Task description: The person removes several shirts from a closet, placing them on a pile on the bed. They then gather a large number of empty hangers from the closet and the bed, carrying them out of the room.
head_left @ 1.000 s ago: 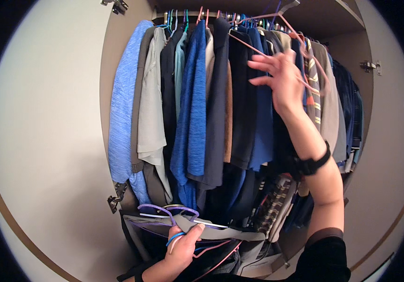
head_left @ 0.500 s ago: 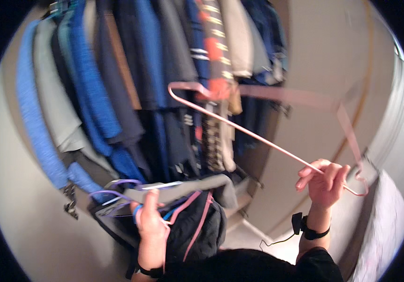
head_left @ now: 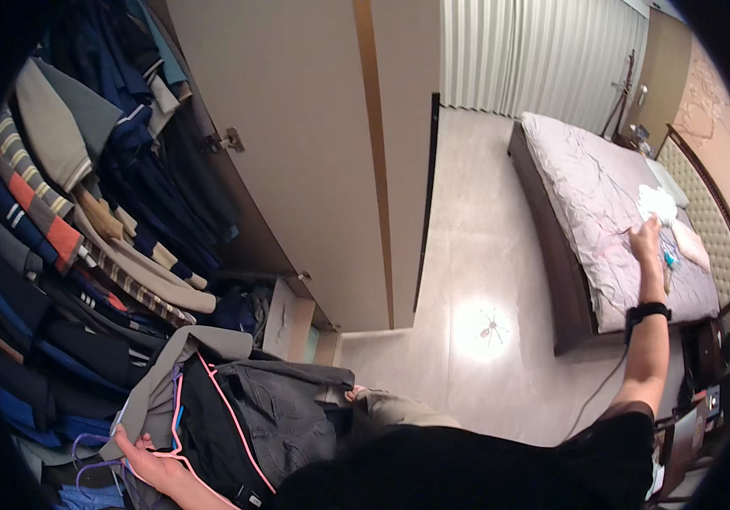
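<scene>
The view has swung from the wardrobe, whose door (head_left: 297, 127) now stands mid-picture beside the hanging clothes (head_left: 42, 127), to take in the bed (head_left: 565, 200). The gathered clothes (head_left: 284, 412) stay low at the person's left, out in front of the wardrobe, with pink hangers (head_left: 234, 416) and purple hangers (head_left: 93, 437) among them. The left hand (head_left: 151, 466) still grasps this bunch by its hangers. The right hand (head_left: 645, 242), bearing a bare pink hanger half a second ago, now reaches over the bed beside a white item (head_left: 656, 204); whether its fingers grip anything, I cannot tell.
</scene>
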`<action>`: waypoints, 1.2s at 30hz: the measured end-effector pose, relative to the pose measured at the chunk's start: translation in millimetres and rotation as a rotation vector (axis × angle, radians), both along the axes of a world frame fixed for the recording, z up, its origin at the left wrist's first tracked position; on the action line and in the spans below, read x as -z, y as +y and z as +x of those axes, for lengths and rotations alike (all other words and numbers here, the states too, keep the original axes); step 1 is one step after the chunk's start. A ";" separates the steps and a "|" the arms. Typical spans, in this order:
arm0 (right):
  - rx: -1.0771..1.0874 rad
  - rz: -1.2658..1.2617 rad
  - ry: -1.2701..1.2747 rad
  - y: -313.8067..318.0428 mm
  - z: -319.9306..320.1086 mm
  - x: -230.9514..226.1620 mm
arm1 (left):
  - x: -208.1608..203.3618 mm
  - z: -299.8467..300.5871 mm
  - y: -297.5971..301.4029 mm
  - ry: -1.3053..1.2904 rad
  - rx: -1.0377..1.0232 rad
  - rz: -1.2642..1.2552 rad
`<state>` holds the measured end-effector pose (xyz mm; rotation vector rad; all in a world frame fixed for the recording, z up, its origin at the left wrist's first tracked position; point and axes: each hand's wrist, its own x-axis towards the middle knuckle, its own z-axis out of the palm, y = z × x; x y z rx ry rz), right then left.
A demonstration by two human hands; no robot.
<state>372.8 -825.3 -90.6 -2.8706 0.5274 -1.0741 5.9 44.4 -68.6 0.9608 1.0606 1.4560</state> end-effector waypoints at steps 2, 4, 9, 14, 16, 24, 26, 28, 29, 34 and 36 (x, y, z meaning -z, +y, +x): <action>-0.059 -0.050 -0.047 20.4 17.7 -27.8 | -14.5 1.3 -25.6 -0.032 0.050 0.046; -0.254 -0.075 -0.050 49.1 44.5 -23.9 | -6.3 -17.9 -8.2 -0.053 0.135 0.084; -1.150 0.495 -0.092 326.5 53.5 -58.0 | -46.6 -4.1 -51.4 -0.131 0.048 0.172; -1.961 0.255 -0.127 541.3 -9.4 -140.3 | -101.4 -20.5 -101.4 -0.151 0.041 0.312; -2.145 0.256 -0.265 590.7 -19.1 -175.3 | -113.0 -20.1 -115.2 -0.175 0.026 0.326; -2.656 0.642 -0.287 767.5 -70.9 -341.2 | -106.0 -22.3 -126.5 -0.145 0.025 0.294; -2.707 0.609 -0.444 814.3 -99.0 -383.6 | -98.0 -26.5 -121.4 -0.174 0.028 0.262; -2.530 0.639 -0.585 849.9 -95.4 -425.8 | -97.6 -4.4 -111.4 -0.186 0.043 0.257; -2.448 0.584 -0.542 880.5 -107.5 -438.3 | -91.9 -6.9 -108.7 -0.175 0.031 0.238; -2.205 0.945 -0.105 981.1 -185.7 -431.5 | -65.6 -28.2 -95.3 -0.168 0.070 0.193; -2.291 1.349 0.243 996.0 -202.2 -434.3 | -69.1 -30.1 -92.0 -0.187 0.073 0.207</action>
